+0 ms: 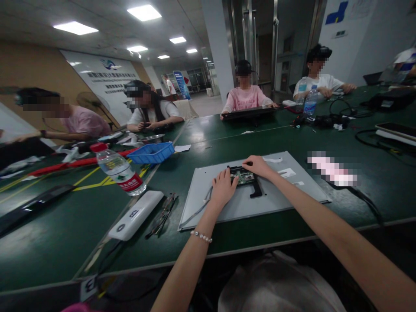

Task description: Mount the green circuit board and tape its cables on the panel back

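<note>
A flat grey metal panel (208, 208), probably the back of a display, lies on the table before me. On its middle sits a black bracket (256, 190) with a green circuit board (243, 177) in it. My left hand (223, 187) is closed on the bracket's left side, its thumb near the board. At the upper right corner of the bracket, the thumb and forefinger of my right hand (258, 167) are pinched together at its edge. A thin cable (198, 211) runs from beneath my left hand to the panel's lower left corner.
Left of the panel are eyeglasses (162, 216), a white power bank (136, 215), a water bottle (120, 171) and a blue tray (152, 153). A blurred pink-white object (333, 170) with a cable lies right. Several people sit around the green table (279, 232).
</note>
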The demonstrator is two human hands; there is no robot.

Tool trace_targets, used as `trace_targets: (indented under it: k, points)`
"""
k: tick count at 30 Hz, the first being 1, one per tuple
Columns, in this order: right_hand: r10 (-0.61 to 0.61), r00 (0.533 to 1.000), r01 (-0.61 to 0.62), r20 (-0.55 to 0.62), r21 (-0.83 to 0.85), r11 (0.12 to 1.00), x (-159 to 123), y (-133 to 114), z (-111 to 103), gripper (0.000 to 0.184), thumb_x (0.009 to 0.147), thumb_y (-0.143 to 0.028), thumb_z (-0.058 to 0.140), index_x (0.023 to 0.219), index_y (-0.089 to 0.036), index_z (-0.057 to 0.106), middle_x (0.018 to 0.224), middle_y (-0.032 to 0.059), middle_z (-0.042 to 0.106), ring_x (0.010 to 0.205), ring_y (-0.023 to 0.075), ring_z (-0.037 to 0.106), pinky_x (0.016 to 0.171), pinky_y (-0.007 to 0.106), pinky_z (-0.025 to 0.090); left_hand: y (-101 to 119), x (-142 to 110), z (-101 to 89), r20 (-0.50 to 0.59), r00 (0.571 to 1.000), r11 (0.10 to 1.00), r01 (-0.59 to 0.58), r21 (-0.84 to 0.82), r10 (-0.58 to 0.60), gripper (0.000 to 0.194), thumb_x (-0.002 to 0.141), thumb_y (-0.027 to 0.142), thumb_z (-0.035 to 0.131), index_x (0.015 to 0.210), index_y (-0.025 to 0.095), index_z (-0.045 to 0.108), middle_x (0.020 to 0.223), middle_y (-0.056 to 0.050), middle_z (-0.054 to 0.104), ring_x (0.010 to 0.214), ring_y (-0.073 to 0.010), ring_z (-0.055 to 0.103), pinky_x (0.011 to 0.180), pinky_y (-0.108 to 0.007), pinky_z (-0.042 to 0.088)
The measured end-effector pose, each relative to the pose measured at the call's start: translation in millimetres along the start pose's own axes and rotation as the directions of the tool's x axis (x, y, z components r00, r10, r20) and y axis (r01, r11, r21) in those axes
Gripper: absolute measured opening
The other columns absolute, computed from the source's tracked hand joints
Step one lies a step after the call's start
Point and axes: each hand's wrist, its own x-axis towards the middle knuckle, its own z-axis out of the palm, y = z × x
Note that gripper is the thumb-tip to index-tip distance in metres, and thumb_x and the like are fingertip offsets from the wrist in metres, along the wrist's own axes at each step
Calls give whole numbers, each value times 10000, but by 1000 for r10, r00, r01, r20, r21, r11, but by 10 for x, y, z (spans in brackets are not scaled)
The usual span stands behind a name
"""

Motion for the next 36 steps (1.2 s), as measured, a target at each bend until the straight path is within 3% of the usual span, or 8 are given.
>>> trace_targets:
  k: [7, 15, 21, 27, 30, 36]
  points:
    - [18, 1000, -17, -14, 50, 999, 12, -11, -2, 186, 829, -154, 595, 893, -198, 763, 926, 49, 740, 872, 179, 659, 829, 279, 474, -34, 10, 52, -29, 1000, 1000, -1, 5, 1, 585, 976, 480, 302, 1422, 106, 356, 1403, -189, 469, 1306, -284, 418, 1061, -448, 320]
    - [91, 976, -73, -197, 96, 993, 18, 124, -146, 231, 833, -137, 542, 912, -200, 750, 967, 35, 741, 929, 171, 660, 869, 271, 477, -9, 7, 19, -22, 1000, 1000, 13, -17, -13, 575, 970, 472, 337, 1412, 107, 371, 1415, -185, 461, 1316, -291, 408, 1070, -468, 316]
    - [158, 987, -161, -37, -75, 984, -85, 269, -218, 279, 800, -83, 513, 905, -166, 758, 1002, 71, 739, 989, 202, 656, 934, 289, 455, -29, 34, -2, -49, 998, 998, 39, -59, -42, 523, 971, 458, 352, 1367, 124, 427, 1386, -178, 497, 1280, -284, 457, 1045, -449, 356]
    - [160, 986, -163, -41, -114, 980, -99, 248, -291, 330, 802, -74, 476, 969, -152, 749, 1051, 83, 727, 1027, 200, 644, 961, 280, 437, -73, 64, -27, -95, 994, 995, 53, -84, -61, 416, 976, 328, 358, 1317, 121, 476, 1332, -158, 552, 1249, -256, 494, 1034, -410, 378]
    - [112, 993, -116, -44, -96, 989, -113, 261, -316, 307, 808, -94, 491, 979, -149, 740, 1057, 84, 722, 1026, 198, 640, 961, 287, 435, -84, 71, -51, -103, 992, 994, 59, -89, -68, 391, 958, 254, 369, 1305, 120, 488, 1326, -148, 561, 1246, -246, 499, 1035, -394, 381]
    - [-45, 997, 51, 62, -90, 995, -121, 331, -270, 225, 831, -195, 584, 1008, -166, 721, 1067, 88, 710, 1007, 201, 637, 918, 302, 457, -80, 77, -83, -97, 994, 994, 46, -98, -56, 385, 947, 214, 355, 1282, 121, 523, 1341, -130, 559, 1266, -230, 484, 1047, -381, 379]
